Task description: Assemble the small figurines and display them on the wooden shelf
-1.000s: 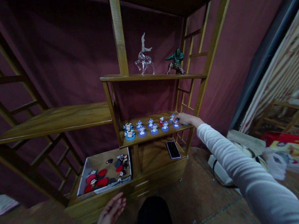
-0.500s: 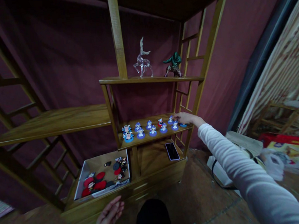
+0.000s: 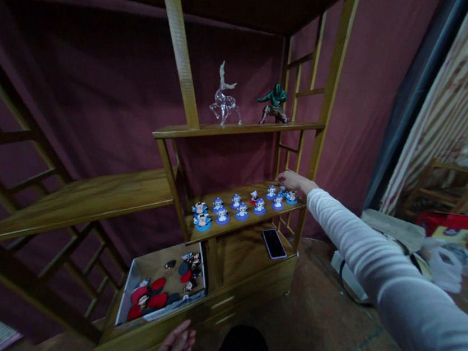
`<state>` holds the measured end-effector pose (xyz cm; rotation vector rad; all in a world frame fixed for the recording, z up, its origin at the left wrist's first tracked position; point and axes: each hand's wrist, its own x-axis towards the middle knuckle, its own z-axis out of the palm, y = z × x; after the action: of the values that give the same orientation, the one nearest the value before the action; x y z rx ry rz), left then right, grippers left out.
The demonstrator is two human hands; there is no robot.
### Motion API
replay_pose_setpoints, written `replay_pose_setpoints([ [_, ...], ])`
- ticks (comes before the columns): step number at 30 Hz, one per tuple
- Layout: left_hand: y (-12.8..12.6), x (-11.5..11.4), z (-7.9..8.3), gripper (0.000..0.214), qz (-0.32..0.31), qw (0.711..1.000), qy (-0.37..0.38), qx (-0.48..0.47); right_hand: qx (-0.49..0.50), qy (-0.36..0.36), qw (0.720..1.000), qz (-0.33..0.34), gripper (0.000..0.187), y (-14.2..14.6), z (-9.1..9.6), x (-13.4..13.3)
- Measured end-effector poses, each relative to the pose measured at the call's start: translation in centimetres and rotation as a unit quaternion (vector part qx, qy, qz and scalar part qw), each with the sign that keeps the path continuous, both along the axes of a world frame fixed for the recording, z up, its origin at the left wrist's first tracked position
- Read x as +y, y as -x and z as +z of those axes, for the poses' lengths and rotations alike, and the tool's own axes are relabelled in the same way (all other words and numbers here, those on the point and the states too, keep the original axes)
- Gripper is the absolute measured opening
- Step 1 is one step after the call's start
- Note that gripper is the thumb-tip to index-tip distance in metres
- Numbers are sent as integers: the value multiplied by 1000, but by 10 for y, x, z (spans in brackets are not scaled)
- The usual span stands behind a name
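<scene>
Small cartoon figurines on round bases stand in two rows on the middle shelf [image 3: 190, 238]. Most are purple and white, like this front purple figurine [image 3: 242, 211]; a red figurine [image 3: 254, 197] stands among them. At the left end are blue-based figurines [image 3: 202, 221], and another blue-based figurine [image 3: 291, 197] is at the right end. My right hand [image 3: 294, 180] hovers just above and behind the right-end figurines, fingers loosely bent with nothing visible in them. Low in front of the cabinet, my left hand [image 3: 173, 350] is empty, fingers stretched out.
An open cardboard box [image 3: 124, 292] with red and black figurines and discs sits at the lower left. A phone [image 3: 274, 243] lies on the lower shelf. Above stand a clear deer figure [image 3: 224, 102] and a green crouching figure [image 3: 275, 103]. Bags [image 3: 438, 265] lie on the right floor.
My right hand has risen off the figurines at the right end, so the ones behind its fingers now show. My left hand stays about where it was. The view has shifted slightly.
</scene>
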<state>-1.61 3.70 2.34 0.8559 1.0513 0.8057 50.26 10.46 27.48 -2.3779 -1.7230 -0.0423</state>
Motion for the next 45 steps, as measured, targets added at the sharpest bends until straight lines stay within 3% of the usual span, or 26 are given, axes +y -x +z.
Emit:
replay_pose_setpoints([
  [9, 2, 0, -6, 49, 1, 1000, -4, -2, 35, 44, 996, 69, 40, 16, -10, 16],
  [15, 5, -1, -7, 48, 5, 1000, -5, -15, 39, 37, 997, 47, 34, 21, -20, 26],
  [29, -4, -8, 13, 49, 28, 1000, 4, 4, 53, 59, 995, 55, 32, 27, -9, 13],
  [45, -1, -2, -1, 49, 17, 1000, -1, -13, 50, 62, 993, 85, 30, 30, -10, 14],
])
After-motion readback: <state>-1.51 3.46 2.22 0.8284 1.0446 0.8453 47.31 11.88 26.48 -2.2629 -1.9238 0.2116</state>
